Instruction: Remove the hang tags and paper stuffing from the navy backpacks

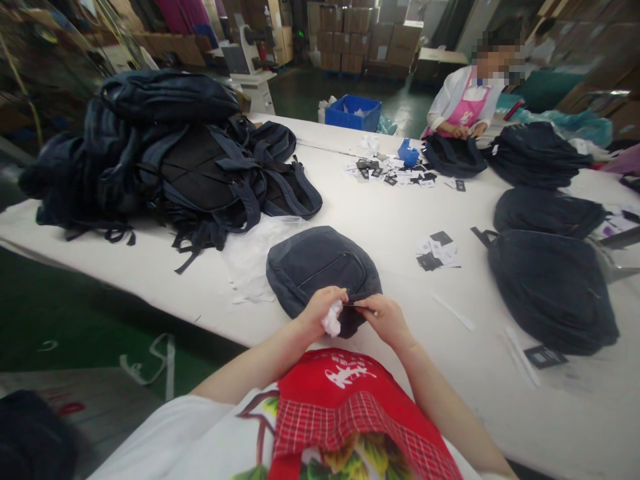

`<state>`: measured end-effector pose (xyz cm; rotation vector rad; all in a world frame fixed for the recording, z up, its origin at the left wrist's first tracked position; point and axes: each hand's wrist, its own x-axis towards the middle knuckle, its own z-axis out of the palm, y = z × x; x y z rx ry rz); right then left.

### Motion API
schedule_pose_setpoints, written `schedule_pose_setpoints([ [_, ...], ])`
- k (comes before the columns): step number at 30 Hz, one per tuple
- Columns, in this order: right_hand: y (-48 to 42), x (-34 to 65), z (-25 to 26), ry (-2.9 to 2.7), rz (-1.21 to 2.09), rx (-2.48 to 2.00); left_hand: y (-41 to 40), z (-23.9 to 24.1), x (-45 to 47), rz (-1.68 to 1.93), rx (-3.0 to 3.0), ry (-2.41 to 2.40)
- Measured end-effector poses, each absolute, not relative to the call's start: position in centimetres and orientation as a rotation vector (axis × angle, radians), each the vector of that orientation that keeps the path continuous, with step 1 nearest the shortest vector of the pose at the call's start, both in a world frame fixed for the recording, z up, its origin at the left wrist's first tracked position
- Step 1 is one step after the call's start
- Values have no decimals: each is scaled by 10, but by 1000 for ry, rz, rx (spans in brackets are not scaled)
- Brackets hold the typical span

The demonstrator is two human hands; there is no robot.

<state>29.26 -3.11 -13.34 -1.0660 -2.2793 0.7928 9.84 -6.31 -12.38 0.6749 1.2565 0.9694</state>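
A dark navy backpack (325,263) lies on the table right in front of me, its zipped front pocket facing up. My left hand (323,312) is closed at its near edge, with a crumpled white wad (332,319), paper or thin cloth, in the palm. Close beside it, my right hand (384,318) pinches a thin dark strip (356,305) that spans the gap between my fingertips. Whether that strip is a tag or part of the backpack, I cannot tell.
Piled backpacks (200,160) fill the table's left side; more backpacks (550,287) lie at right. Black and white tags (437,252) are scattered beyond my right hand. Across the table a co-worker in a pink apron (470,100) handles another backpack. A blue bin (353,113) stands behind.
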Motion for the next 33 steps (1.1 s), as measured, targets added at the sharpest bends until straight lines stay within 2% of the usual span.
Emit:
schedule_pose_setpoints([
  [6,-49,313,-119,-2149,709,-1022,-60,-157,81,796,562,1309],
  [15,-70,356,-97,-2075,693,-1170,-69,-186,100,828,783,1536],
  [18,-74,382,-107,-2265,879,-1254,-68,-186,91,838,803,1545],
  [22,-61,400,-130,-2446,1495,-1275,-66,-181,74,874,815,1616],
  [24,-43,392,-143,-2100,1755,-1472,-66,-177,62,891,833,1661],
  [27,-13,363,-161,-1403,1763,-1842,-69,-170,46,876,902,1759],
  [33,18,296,-179,-881,1884,-1840,-81,-177,15,766,1040,1874],
])
